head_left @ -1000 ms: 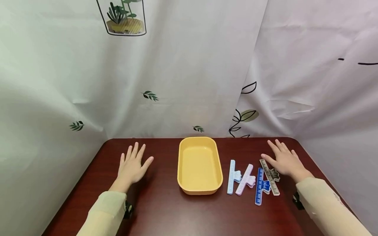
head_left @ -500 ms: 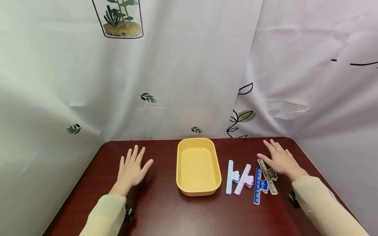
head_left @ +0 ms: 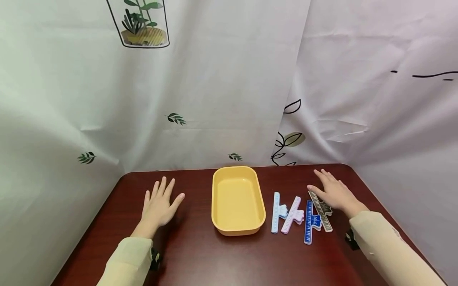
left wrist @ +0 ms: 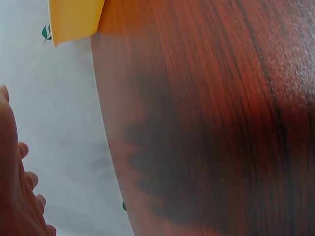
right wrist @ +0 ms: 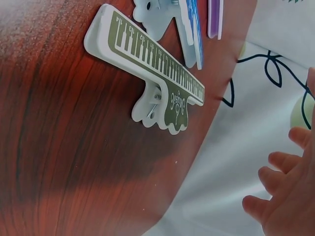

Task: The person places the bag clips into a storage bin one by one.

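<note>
The white-edged olive clip (right wrist: 157,60) bore ruler marks and a scalloped handle (right wrist: 175,114); the right hand (head_left: 337,194) and left hand (head_left: 158,206) had fingers spread

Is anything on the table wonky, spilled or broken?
A bit wonky, yes: near the right hand, the olive clip slants one way, while the pink clip slants the other, so the row of clips looks uneven. I can't see anything spilled or broken.

There are four ruler-edged clips (head_left: 308,222), one yellow tray (head_left: 238,204), one table (head_left: 232,262) and seemingly two dark wrist devices (head_left: 155,259)
</note>
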The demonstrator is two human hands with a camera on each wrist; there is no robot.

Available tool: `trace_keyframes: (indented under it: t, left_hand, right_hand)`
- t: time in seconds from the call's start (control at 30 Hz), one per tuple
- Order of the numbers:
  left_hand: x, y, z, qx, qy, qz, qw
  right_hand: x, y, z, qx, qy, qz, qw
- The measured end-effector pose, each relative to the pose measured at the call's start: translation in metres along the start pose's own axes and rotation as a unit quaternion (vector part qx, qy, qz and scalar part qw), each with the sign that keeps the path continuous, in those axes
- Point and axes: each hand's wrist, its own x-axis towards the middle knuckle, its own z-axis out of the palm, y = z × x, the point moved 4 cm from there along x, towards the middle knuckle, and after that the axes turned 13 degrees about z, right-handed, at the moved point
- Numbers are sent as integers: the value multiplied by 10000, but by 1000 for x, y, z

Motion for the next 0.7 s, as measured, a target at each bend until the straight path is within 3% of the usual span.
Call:
trace_keyframes:
  t: [0.7]
  left_hand:
    - [4, 7, 9, -239, 64, 29, 9997]
  right_hand:
    - [-2, -8, 1, 546, -107, -124, 9984]
